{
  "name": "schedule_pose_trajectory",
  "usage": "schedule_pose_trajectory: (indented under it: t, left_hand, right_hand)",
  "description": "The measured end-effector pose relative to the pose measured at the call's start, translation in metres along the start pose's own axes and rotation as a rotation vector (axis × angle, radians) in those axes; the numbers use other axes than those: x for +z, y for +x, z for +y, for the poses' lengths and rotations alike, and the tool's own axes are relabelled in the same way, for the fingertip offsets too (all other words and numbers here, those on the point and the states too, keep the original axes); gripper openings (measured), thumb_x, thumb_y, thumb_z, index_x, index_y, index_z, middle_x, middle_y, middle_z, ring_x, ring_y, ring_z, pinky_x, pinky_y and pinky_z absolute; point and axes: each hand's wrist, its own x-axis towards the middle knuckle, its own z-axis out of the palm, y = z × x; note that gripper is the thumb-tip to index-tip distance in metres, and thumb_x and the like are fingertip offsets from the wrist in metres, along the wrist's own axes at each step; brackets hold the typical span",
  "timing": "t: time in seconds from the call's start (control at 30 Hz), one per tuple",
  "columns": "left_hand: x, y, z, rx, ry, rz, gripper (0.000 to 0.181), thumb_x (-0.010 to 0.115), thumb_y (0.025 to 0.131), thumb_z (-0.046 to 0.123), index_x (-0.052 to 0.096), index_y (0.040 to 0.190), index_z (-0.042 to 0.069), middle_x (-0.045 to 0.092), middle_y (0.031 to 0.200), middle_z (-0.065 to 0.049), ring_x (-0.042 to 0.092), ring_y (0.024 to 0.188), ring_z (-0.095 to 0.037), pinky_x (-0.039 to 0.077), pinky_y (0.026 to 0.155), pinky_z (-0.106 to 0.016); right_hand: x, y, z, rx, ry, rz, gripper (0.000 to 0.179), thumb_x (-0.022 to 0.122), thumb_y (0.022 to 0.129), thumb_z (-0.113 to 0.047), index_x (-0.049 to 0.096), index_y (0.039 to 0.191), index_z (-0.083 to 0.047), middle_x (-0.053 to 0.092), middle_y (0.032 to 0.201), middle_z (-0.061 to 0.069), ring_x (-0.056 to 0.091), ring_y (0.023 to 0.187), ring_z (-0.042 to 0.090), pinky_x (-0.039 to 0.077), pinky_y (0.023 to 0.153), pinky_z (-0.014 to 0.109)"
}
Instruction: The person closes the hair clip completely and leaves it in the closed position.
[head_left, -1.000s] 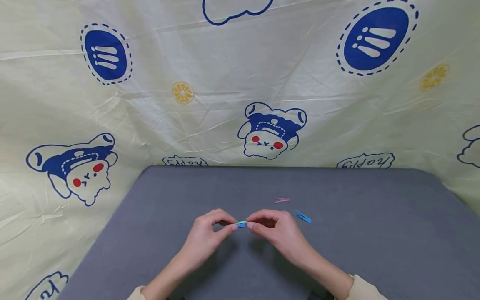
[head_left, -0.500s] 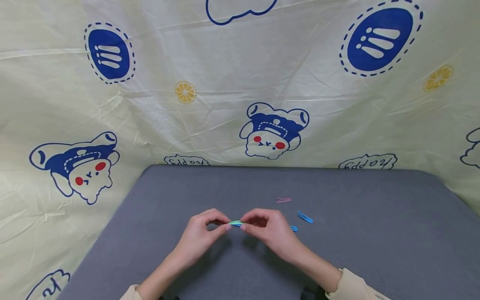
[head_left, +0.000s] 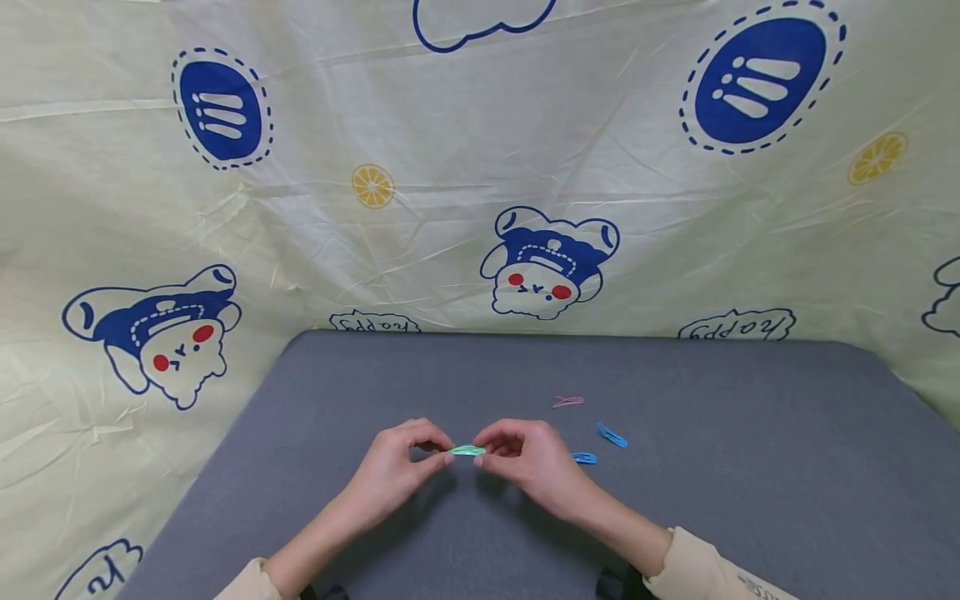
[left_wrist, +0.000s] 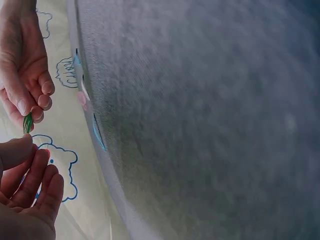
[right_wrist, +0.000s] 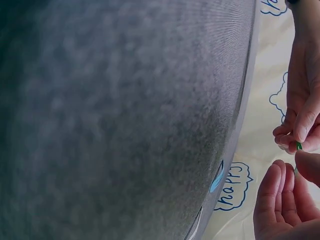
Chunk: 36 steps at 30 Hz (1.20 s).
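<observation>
A small green snap hair clip (head_left: 468,451) is held level between both hands, above the table. My left hand (head_left: 396,468) pinches its left end between thumb and index finger. At the other end, my right hand (head_left: 534,467) holds it with thumb and fingertips. Seen from the left wrist, the green hair clip (left_wrist: 27,123) bridges the two hands' fingertips. In the right wrist view just a sliver of the green hair clip (right_wrist: 299,145) shows, the rest hidden by fingers.
Right of the hands lie two blue hair clips on the table, one farther back (head_left: 612,435) and one partly behind the right hand (head_left: 585,458). A pink hair clip (head_left: 568,402) lies behind them. A printed curtain (head_left: 435,250) hangs beyond the grey table (head_left: 750,467).
Both hands have shifted left with the clip, and its green face shows more while the blue beneath it has gone from view. One blue clip on the table has emerged from behind the right hand.
</observation>
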Motion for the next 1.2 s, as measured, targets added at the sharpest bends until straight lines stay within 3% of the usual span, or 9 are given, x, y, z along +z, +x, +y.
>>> schedule_pose_trajectory:
  t: [0.73, 1.2]
  left_hand:
    - [0.005, 0.007, -0.012, -0.013, 0.092, -0.183, 0.007, 0.075, 0.087, 0.008, 0.074, 0.090, 0.015, 0.063, 0.085, 0.015, 0.060, 0.085, -0.007, 0.051, 0.078, -0.030]
    - [0.008, 0.013, -0.021, -0.015, 0.092, -0.273, 0.005, 0.076, 0.086, 0.008, 0.073, 0.085, 0.013, 0.062, 0.081, 0.013, 0.059, 0.078, -0.004, 0.050, 0.071, -0.025]
  right_hand:
    - [-0.008, 0.000, 0.008, -0.002, -0.112, -0.112, 0.010, 0.077, 0.085, -0.012, 0.072, 0.093, -0.012, 0.065, 0.080, -0.004, 0.062, 0.074, 0.016, 0.050, 0.060, 0.027]
    - [-0.006, 0.009, 0.014, -0.025, -0.175, -0.178, 0.011, 0.078, 0.081, -0.006, 0.071, 0.089, -0.009, 0.063, 0.075, -0.004, 0.058, 0.068, 0.012, 0.047, 0.058, 0.025]
